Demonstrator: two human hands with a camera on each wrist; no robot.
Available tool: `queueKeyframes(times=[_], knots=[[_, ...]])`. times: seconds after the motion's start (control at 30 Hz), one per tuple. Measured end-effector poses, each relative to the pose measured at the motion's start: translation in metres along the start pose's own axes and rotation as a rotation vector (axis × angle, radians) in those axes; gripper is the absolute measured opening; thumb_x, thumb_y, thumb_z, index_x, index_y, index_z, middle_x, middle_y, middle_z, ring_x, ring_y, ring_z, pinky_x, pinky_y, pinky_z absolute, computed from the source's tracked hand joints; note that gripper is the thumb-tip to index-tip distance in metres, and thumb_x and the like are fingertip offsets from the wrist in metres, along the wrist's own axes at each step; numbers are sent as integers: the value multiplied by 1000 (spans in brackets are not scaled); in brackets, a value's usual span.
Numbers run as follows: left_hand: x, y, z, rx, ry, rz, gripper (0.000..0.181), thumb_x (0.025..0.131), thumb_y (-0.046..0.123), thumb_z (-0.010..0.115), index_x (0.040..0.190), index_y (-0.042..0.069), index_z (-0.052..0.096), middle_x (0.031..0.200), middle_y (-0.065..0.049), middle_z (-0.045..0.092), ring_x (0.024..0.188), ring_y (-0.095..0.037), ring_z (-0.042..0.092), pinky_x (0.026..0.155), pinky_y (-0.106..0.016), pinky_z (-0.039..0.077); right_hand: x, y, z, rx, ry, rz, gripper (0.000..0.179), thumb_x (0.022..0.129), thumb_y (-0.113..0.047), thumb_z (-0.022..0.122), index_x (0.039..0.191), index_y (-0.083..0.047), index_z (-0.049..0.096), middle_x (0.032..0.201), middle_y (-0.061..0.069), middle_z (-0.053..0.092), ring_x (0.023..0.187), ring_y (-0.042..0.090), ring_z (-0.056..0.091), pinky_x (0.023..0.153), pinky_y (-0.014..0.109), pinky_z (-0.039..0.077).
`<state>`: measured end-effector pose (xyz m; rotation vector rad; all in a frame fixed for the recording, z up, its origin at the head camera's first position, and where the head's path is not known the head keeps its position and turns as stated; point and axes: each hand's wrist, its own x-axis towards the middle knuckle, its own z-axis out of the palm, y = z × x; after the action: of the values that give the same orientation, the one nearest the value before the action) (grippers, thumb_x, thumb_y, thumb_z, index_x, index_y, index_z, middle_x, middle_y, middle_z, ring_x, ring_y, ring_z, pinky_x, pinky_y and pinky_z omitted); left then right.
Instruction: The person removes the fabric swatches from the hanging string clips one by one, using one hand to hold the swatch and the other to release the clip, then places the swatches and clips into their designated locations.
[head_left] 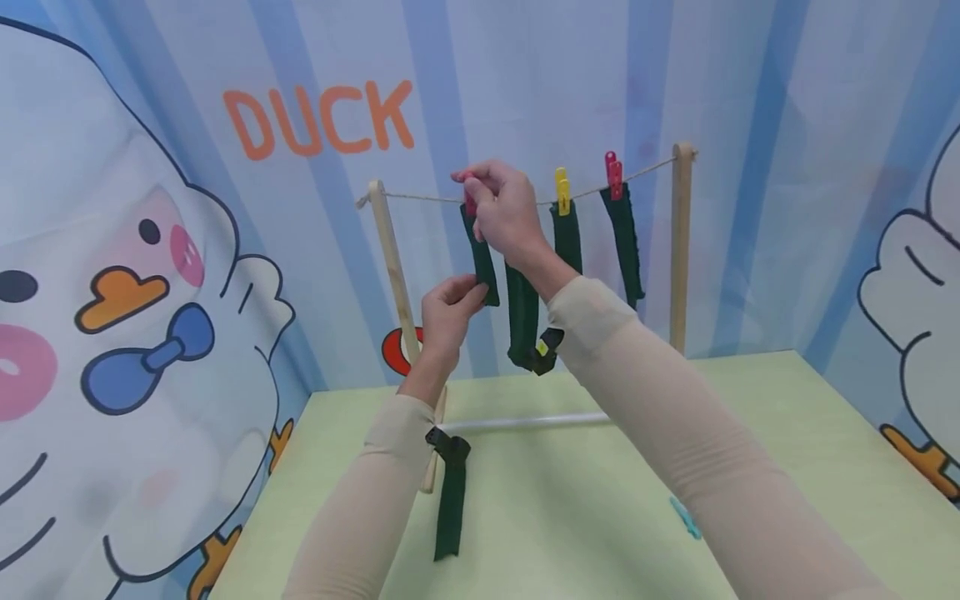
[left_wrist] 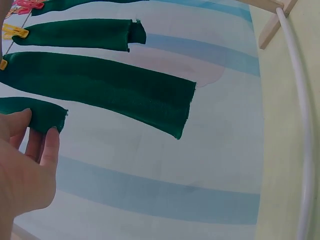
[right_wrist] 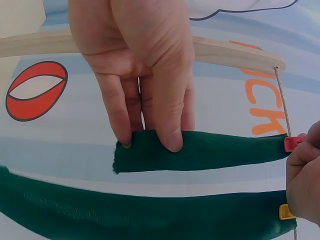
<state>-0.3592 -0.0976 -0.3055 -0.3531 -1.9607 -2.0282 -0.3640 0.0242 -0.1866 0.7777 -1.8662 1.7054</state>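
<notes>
Gap between green strip (right_wrist: pixel 215 151) and wooden post (head_left: pixel 392 258) | left fingers (right_wrist: pixel 168 112) pinch its lower end, right fingers (head_left: pixel 491 172) pinch red peg (right_wrist: pixel 291 144) | head view: right hand (head_left: pixel 512 215) hides top of wider strip (head_left: pixel 523 317)

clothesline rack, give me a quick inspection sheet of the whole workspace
surface: pale green table, white rod of the rack's base in view
job's things: leftmost green strip hangs from the rope by a red peg; three more green strips hang beside it
clutter: small turquoise item near the right sleeve; dark green strip below the left sleeve, unclear if it touches the table
hands: left hand pinches the leftmost strip's lower end; right hand has its fingers on the red peg
cables: nothing seen
surroundings: blue striped backdrop with orange lettering behind the rack
</notes>
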Motion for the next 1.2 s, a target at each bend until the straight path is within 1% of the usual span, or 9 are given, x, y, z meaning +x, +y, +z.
queueKeyframes(times=[0.17,0.27,0.37,0.6,0.67,0.77,0.9,1.1,1.2], knots=[[-1,-1,-1,-2,6,-4,27,96,17,69,120,4,69,115,-10,70,103,-21,69,92,-28,54,-8,-20,1,3,1,14,26,106,-11,48,123,5,60,98,31,56,47,17,42,50,23,43],[-1,-2,-1,0,4,1,28,97,17,69,121,4,69,115,-10,69,103,-21,68,92,-28,54,-11,-32,1,-6,3,36,24,106,-9,47,122,5,59,97,26,58,47,17,42,50,23,44],[-1,-3,-1,5,2,-1,27,97,18,69,121,5,69,115,-9,69,103,-21,68,92,-28,54,-13,-36,0,-7,8,32,24,106,-9,48,121,4,60,104,17,64,47,17,43,50,24,44],[-2,-2,0,-3,-1,-15,27,96,16,69,120,4,69,115,-10,69,103,-21,68,93,-28,54,-11,-37,-4,31,30,-6,23,105,-8,49,119,5,61,96,15,62,49,20,44,49,23,46],[-3,-2,-1,1,1,-15,26,96,17,70,119,5,69,114,-10,69,103,-21,68,93,-28,54,-11,-36,-5,46,32,-10,22,105,-8,49,118,5,61,105,13,65,48,20,43,48,23,46],[-4,-2,-2,6,5,-19,26,96,18,70,119,6,70,114,-9,70,103,-20,68,93,-28,54,-11,-35,-6,56,27,-20,21,105,-7,48,118,5,61,109,14,65,48,20,43,48,22,45],[-4,-3,-3,0,4,-22,27,96,19,70,120,5,69,114,-9,69,103,-21,68,93,-28,54,-12,-34,-8,55,20,-32,23,105,-7,48,120,5,60,103,16,62,47,19,42,48,21,44],[-3,-4,-5,-17,11,-18,27,95,16,71,119,4,70,113,-11,69,101,-22,69,93,-29,54,-14,-35,-11,68,20,-40,23,105,-7,49,121,7,58,127,13,64,46,20,44,49,21,45],[-4,-5,-5,-19,7,-27,27,95,16,71,119,4,69,114,-11,69,102,-22,69,93,-29,54,-16,-36,-13,81,22,-44,23,105,-6,49,120,7,58,132,13,63,46,20,44,49,20,45]])
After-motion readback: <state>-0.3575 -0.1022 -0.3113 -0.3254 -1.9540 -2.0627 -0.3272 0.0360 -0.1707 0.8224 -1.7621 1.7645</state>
